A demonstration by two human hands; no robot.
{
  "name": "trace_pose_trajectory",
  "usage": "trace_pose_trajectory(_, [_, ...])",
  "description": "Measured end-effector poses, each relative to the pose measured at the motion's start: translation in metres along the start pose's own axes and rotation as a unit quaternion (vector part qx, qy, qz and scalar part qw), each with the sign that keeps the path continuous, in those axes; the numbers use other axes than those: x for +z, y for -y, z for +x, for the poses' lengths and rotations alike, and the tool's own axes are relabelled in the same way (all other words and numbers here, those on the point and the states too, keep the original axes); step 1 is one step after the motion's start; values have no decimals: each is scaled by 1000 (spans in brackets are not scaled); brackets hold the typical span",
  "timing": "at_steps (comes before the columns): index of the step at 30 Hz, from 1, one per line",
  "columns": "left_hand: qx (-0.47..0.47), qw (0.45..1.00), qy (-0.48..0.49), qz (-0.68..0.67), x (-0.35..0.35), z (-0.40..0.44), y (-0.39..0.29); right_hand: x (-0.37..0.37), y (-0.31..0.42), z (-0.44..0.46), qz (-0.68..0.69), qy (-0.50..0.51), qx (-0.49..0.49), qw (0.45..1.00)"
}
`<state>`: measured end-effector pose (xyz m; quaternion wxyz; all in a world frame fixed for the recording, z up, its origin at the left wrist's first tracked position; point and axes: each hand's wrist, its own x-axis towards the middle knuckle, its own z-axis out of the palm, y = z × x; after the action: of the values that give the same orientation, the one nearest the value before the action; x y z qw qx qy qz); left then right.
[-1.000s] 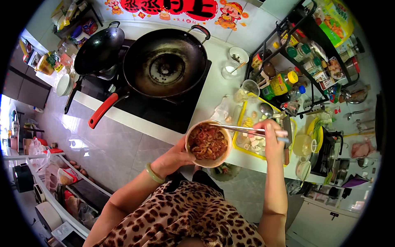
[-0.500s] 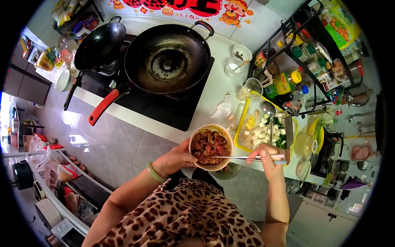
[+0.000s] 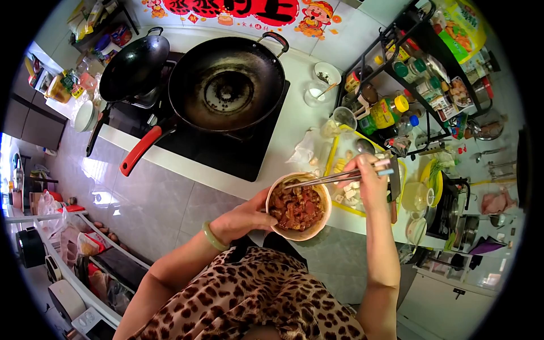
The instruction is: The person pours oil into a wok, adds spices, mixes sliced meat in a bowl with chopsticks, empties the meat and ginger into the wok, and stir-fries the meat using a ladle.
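Observation:
A light bowl [image 3: 326, 222] of reddish-brown sauced meat [image 3: 297, 207] is gripped at its left side by my left hand [image 3: 247, 218], thumb near the rim. My right hand [image 3: 366, 178] is closed round metal chopsticks [image 3: 326, 179], whose tips reach into the upper left of the meat. Behind the right hand lies a yellow-rimmed tray [image 3: 404, 187] with white cubes [image 3: 349, 192], yellow pieces and a metal spoon [image 3: 365, 146]. Part of the tray is hidden by my hand and forearm.
A large black wok [image 3: 226, 85] with a red handle and a smaller wok [image 3: 135, 67] stand on the stove [image 3: 243, 153]. A black rack [image 3: 391, 65] of bottles and jars stands at the right. Small bowls [image 3: 327, 74] are near the wall.
The bowl has shifted slightly right. My right hand has risen, and the chopstick tips have moved from the lower part of the meat to its upper left.

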<state>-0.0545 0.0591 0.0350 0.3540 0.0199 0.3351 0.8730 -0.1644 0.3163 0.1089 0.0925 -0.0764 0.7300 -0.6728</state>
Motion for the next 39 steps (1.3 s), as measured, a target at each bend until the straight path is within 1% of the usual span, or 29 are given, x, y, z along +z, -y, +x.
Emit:
trace_pose_trajectory(2, [-5,1000,-3,-12,3,-3,-3,7,-3,1,49,39,46,997])
trace_pose_trajectory(3, [-6,1000,-6,-14,2,-5,-3,6,-1,-2,50,40,48,997])
trace_pose_trajectory(5, [-25,999,-25,-21,-2,-9,-3,1,12,-11,32,111,78,990])
trace_pose_trajectory(6, [-24,999,-26,-22,-3,-10,-3,1,21,-17,0,118,80,990])
trace_pose_trajectory(7, [-15,999,-35,-23,-5,-11,-4,-1,28,-22,-1,120,80,990])
trace_pose_trajectory(9, [1,998,-52,-23,-8,-15,-6,-7,35,-32,-29,134,38,990])
trace_pose_trajectory(10, [23,997,-70,-18,-8,-17,-7,-11,32,-36,-21,132,4,991])
trace_pose_trajectory(11, [24,997,-69,-17,-7,-18,-11,-11,33,-42,-22,132,3,991])
trace_pose_trajectory(13, [39,997,-67,-21,4,-20,-28,-3,46,-51,-20,131,-89,987])
trace_pose_trajectory(14, [53,996,-74,-25,8,-20,-32,3,52,-54,-20,175,-72,982])
trace_pose_trajectory(15, [57,995,-75,-23,5,-20,-33,10,51,-55,-20,178,-76,981])
trace_pose_trajectory(17, [45,997,-61,-26,-2,-22,-33,24,48,-56,-203,250,-155,934])
trace_pose_trajectory(18, [44,997,-60,-24,-1,-21,-34,29,45,-54,-202,247,-156,935])
trace_pose_trajectory(20, [83,994,-68,5,5,-16,-34,33,40,-50,-310,235,-319,864])
trace_pose_trajectory(21, [82,994,-66,3,7,-15,-35,33,40,-52,-312,235,-318,864])
trace_pose_trajectory(23, [102,992,-77,-2,10,-14,-39,34,40,-56,-321,204,-318,869])
trace_pose_trajectory(24, [104,992,-77,-3,10,-13,-38,28,42,-62,-322,206,-318,868])
trace_pose_trajectory(26, [116,989,-92,-24,10,-11,-35,12,55,-79,-242,99,-198,945])
trace_pose_trajectory(27, [115,989,-93,-25,9,-9,-31,13,64,-83,-171,40,-169,970])
trace_pose_trajectory(29, [155,980,-126,4,5,-4,-20,7,65,-84,-168,-27,-170,971])
trace_pose_trajectory(30, [155,980,-124,5,0,-1,-12,10,59,-84,-169,-29,-170,970])
trace_pose_trajectory(32, [172,964,-180,90,-9,3,3,23,29,-82,-116,-176,-59,976])
trace_pose_trajectory(33, [173,964,-181,92,-4,3,4,25,10,-77,-107,-160,-64,979])
trace_pose_trajectory(35, [146,964,-212,61,8,5,4,38,-24,-65,-6,-208,-15,978])
trace_pose_trajectory(36, [133,967,-212,56,6,6,4,41,-25,-65,-5,-210,-14,978])
trace_pose_trajectory(37, [131,967,-213,56,3,4,1,43,-26,-66,28,-230,-45,972])
trace_pose_trajectory(38, [110,971,-206,47,1,1,-2,44,-27,-67,62,-249,-74,964])
trace_pose_trajectory(39, [117,970,-207,42,1,2,0,44,-25,-70,62,-249,-69,964])
